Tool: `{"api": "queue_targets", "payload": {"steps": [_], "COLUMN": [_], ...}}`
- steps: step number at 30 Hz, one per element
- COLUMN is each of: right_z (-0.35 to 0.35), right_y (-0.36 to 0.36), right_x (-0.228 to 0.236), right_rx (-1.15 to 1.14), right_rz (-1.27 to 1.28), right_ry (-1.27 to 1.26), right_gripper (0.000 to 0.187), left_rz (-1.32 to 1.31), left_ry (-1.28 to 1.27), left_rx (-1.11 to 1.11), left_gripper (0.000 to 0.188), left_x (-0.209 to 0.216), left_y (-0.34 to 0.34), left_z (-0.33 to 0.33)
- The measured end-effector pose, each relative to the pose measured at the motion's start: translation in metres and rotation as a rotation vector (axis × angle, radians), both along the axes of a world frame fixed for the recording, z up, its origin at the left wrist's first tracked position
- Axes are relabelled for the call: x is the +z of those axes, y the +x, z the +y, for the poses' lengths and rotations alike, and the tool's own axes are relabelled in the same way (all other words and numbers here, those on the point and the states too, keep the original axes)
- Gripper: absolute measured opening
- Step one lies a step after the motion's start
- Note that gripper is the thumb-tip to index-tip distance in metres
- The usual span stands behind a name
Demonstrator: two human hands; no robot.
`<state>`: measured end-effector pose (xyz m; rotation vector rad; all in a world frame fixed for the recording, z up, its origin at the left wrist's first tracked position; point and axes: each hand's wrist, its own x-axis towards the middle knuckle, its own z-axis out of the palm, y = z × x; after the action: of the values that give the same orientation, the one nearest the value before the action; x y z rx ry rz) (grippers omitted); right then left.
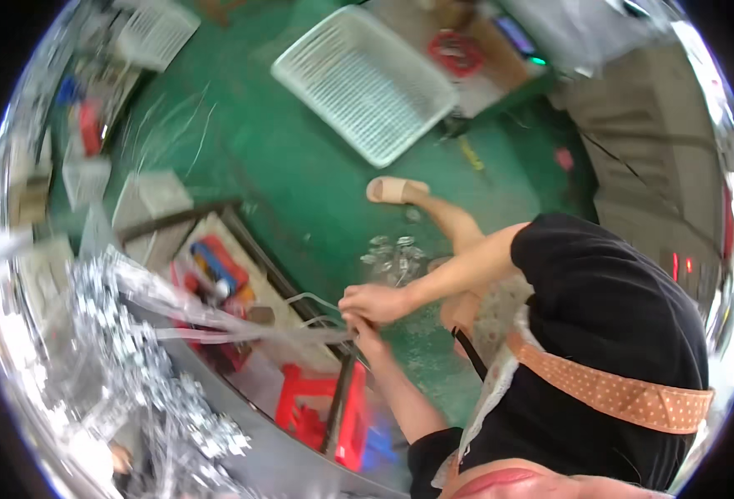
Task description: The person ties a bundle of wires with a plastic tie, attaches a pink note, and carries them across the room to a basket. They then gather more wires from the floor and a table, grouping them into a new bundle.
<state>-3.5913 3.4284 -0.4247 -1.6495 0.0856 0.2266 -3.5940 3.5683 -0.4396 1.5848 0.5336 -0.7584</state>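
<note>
A bundle of clear, whitish plastic strands (259, 333) stretches from a heap of small shiny silver pieces (146, 358) to my two hands. My left hand (368, 338) is closed around the strands near their end. Just above it, touching it, my right hand (375, 303) is curled into a fist at the same bundle; its fingertips are hidden. Two thin white loops (313, 301) stick out beside the fists. The silver pieces are too blurred to name exactly.
Below the strands is an open drawer (250, 249) with tools and red items inside. A red plastic stool (350, 416) stands by its end. On the green floor are a white plastic basket (367, 83) and clear scraps (393, 258) near my slippered foot (396, 190).
</note>
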Motion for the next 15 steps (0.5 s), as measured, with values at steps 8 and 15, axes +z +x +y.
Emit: {"api": "queue_targets", "payload": {"steps": [8, 15], "right_z": [-0.178, -0.24], "right_y": [-0.052, -0.058], "right_x": [0.026, 0.053], "right_rx": [-0.019, 0.433], "right_rz": [-0.255, -0.578], "right_ry": [-0.205, -0.531], "right_gripper": [0.016, 0.032], "left_rz": [-0.173, -0.418], "left_ry": [-0.119, 0.0], "left_rx": [-0.244, -0.518], "left_gripper": [0.061, 0.017], "left_x": [0.049, 0.035], "left_y": [-0.035, -0.055], "left_z": [-0.189, -0.192]}}
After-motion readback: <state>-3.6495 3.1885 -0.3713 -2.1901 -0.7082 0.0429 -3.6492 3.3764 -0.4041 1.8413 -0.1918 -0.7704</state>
